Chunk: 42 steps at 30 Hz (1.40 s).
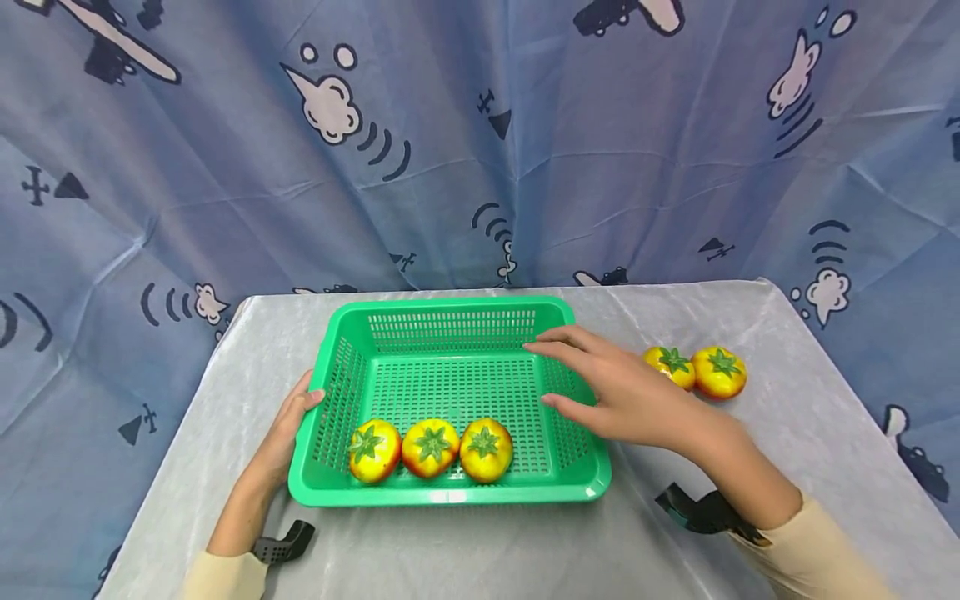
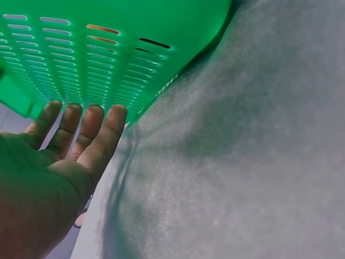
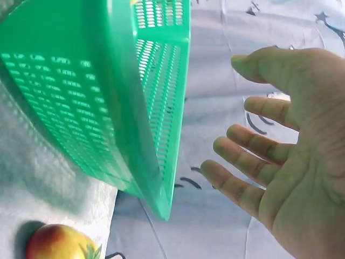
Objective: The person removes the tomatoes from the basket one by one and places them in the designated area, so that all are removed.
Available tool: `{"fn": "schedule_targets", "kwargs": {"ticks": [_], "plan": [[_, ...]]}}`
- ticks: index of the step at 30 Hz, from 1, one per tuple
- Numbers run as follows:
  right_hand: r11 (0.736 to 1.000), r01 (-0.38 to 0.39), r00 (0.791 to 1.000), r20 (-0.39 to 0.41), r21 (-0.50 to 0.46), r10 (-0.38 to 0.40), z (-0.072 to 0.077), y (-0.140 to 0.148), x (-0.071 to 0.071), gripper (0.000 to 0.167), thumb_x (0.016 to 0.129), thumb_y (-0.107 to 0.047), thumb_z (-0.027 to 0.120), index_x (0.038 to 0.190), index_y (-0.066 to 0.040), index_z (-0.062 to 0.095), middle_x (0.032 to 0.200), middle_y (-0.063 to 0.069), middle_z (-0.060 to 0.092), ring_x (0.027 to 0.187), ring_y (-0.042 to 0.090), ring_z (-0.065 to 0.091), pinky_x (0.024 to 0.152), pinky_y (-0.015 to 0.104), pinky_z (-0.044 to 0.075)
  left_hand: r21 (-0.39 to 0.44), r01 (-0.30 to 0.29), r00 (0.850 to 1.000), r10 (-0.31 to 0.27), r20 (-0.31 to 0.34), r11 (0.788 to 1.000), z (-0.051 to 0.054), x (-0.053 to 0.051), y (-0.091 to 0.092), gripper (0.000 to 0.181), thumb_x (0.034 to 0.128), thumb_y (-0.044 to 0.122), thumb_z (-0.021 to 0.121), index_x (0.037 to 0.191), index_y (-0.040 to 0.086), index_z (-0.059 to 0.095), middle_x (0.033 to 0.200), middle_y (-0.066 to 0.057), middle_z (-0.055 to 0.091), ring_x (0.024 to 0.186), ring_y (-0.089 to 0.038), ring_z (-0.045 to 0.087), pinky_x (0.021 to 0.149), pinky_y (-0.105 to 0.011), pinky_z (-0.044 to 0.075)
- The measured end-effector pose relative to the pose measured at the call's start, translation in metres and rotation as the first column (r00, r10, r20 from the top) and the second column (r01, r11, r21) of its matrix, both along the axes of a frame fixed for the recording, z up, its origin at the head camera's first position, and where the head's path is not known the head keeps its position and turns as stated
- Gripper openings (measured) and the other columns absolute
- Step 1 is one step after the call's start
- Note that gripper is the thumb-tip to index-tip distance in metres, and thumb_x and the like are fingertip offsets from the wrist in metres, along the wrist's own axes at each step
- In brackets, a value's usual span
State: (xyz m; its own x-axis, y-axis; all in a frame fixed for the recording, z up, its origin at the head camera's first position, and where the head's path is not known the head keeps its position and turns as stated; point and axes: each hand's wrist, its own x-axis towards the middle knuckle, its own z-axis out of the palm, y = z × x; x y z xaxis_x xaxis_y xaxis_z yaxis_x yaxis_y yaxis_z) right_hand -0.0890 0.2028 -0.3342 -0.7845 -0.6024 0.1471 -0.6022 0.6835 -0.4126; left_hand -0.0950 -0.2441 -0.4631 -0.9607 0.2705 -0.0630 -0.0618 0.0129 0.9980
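Observation:
A green plastic basket (image 1: 450, 497) with slotted sides stands on the table. My left hand (image 1: 288, 425) holds its left side, thumb on the rim; in the left wrist view the fingertips (image 2: 116, 114) touch the outer wall. Three yellow-and-red persimmon-like fruits lie in a row along the basket's near side: a left one (image 1: 375, 451), a middle one (image 1: 431, 448) and a right one (image 1: 486, 450). Over the basket's right side hovers my right hand (image 1: 611, 383), fingers spread and holding nothing. The right wrist view shows its palm (image 3: 307, 178) apart from the basket.
Two more such fruits, one (image 1: 671, 367) partly behind my right hand and another (image 1: 719, 372), lie side by side on the table right of the basket. A pale grey cloth (image 1: 450, 554) covers the table. Behind its far edge hangs a blue patterned curtain (image 1: 450, 167).

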Motion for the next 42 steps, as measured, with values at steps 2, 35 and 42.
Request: {"fn": "schedule_targets", "kwargs": {"ticks": [2, 35, 42], "plan": [[1.0, -0.016, 1.0, 0.008, 0.016, 0.016, 0.0, -0.004, -0.002, 0.059, 0.099, -0.03, 0.075, 0.154, -0.019, 0.055, 0.153, 0.005, 0.056, 0.132, 0.029, 0.064, 0.104, 0.052, 0.059, -0.001, 0.004, 1.0, -0.004, -0.002, 1.0, -0.001, 0.0, 0.0, 0.054, 0.1109, 0.024, 0.029, 0.161, 0.004, 0.025, 0.121, 0.007, 0.068, 0.103, -0.011, 0.073, 0.085, -0.03, 0.066], [0.867, -0.369, 0.909, 0.323, 0.335, 0.262, -0.007, -0.079, -0.023, 0.053, 0.094, -0.03, 0.08, 0.144, -0.023, 0.065, 0.143, -0.002, 0.063, 0.126, 0.018, 0.064, 0.11, 0.042, 0.058, -0.007, 0.012, 1.0, -0.012, 0.006, 1.0, 0.003, -0.001, 0.0, 0.059, 0.1105, 0.022, 0.029, 0.163, -0.001, 0.019, 0.123, 0.006, 0.067, 0.104, -0.012, 0.074, 0.085, -0.034, 0.067], [0.812, -0.417, 0.891, 0.363, 0.409, 0.274, -0.017, -0.093, -0.021, 0.05, 0.095, -0.037, 0.078, 0.141, -0.02, 0.067, 0.131, 0.0, 0.065, 0.103, 0.013, 0.064, 0.1, 0.035, 0.059, -0.008, 0.009, 1.0, -0.009, 0.004, 1.0, 0.003, -0.001, 0.0, 0.059, 0.1104, 0.023, 0.029, 0.163, -0.001, 0.02, 0.122, 0.007, 0.067, 0.103, -0.012, 0.074, 0.084, -0.033, 0.067]]}}
